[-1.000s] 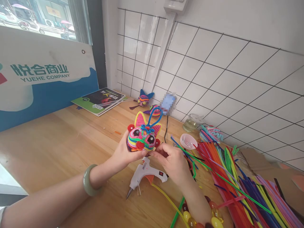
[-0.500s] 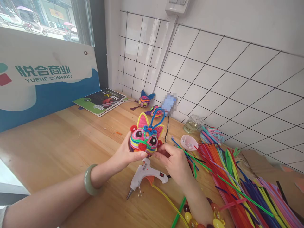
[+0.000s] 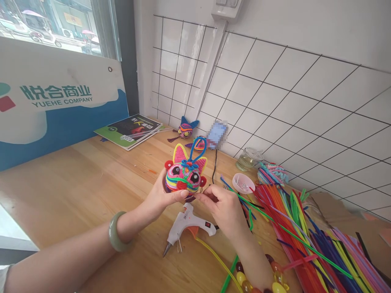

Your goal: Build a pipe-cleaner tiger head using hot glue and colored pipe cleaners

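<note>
In the head view, our left hand [image 3: 157, 197] is curled round the toy [image 3: 183, 179], thumb along its lower front; this grip is closed firmly enough to bear it above the bench [image 3: 100, 183], just beyond the glue gun [image 3: 183, 225]. Our right hand [image 3: 224, 208] is at the toy's lower right edge, fingertips close together; whether that grip pinches anything we cannot tell, though a thin dark strand [image 3: 201, 189] shows just beside it.

To do this fine work well, we should let the left palm steady the toy and the right fingertips do the adjusting, lightly, since the fuzzy windings probably crush or shift under a squeeze. We had best spare the ears [image 3: 180, 154], and hold our wrists clear of the gun's nozzle, which may be hot. The stems [image 3: 271, 215] lie right of the gun, well away from the toy.
</note>
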A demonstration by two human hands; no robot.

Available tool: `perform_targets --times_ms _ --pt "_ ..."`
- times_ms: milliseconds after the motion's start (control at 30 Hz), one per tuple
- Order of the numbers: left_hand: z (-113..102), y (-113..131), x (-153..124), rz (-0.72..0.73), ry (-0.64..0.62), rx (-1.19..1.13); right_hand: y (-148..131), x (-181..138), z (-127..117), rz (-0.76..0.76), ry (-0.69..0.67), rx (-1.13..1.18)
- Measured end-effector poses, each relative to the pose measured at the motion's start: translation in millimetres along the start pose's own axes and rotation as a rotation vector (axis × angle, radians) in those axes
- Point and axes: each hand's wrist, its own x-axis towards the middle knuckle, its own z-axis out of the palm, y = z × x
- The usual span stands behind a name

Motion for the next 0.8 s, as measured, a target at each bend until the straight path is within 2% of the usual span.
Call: perform_targets --times_ms 267,367,467,533,633,700,800 --pt "1.7 4.4 -0.1 0.006 -0.015 0.039 -1.9 0.2 -5.8 0.029 0.038 0.012" --pt "3.6 6.9 -2.3 -0.010 -0.053 0.050 1.5 3.2 -5.7 0.118 0.191 0.106" --pt "4.6 7.4 -4.4 -0.028 -0.110 0.026 8.2 7.7 -3.1 0.266 0.322 0.366" --pt "4.9 7.1 -5.5 -0.024 -0.136 0.018 10.9 10.4 -1.6 0.370 0.279 0.589" --pt "5.5 7.1 -7.1 -0.014 -0.162 0.020 7.7 12.6 -2.2 0.461 0.142 0.844" --pt "6.2 7.5 -7.9 -0.016 -0.172 0.011 2.0 13.1 -4.0 0.447 0.091 0.918" --pt "7.3 8.0 -8.3 -0.025 -0.169 -0.004 -4.7 13.0 -6.6 0.393 0.083 0.918"
